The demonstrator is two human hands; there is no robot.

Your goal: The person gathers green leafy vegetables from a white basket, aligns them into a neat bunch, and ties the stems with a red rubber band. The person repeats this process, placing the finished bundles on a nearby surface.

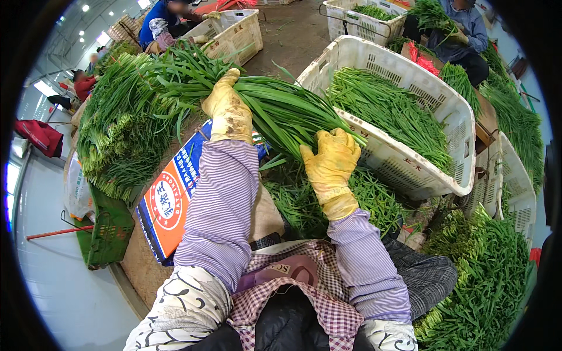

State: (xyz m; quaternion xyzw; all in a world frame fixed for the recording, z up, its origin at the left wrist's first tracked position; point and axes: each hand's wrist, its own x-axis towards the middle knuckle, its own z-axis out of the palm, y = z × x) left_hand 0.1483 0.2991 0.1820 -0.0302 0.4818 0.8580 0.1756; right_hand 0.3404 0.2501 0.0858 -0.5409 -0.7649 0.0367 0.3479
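Note:
Both my hands wear soiled yellow gloves. My left hand (228,107) is closed around the middle of a bunch of long green leaves, likely Chinese chives (281,103), above my lap. The leafy tips spread to the left over a large heap of the same greens (123,123). My right hand (331,164) has its fingers curled at the stem end of the bunch, beside the near wall of a white plastic crate (397,164). Inside that crate lie many greens (390,114). Loose leaves (294,197) lie below my hands.
A printed sack (169,206) and a green crate (105,237) are at left. More greens (483,272) lie at right, near stacked white crates (518,188). Co-workers sit at upper left (153,26) and upper right (470,39), with further crates (232,37) around them.

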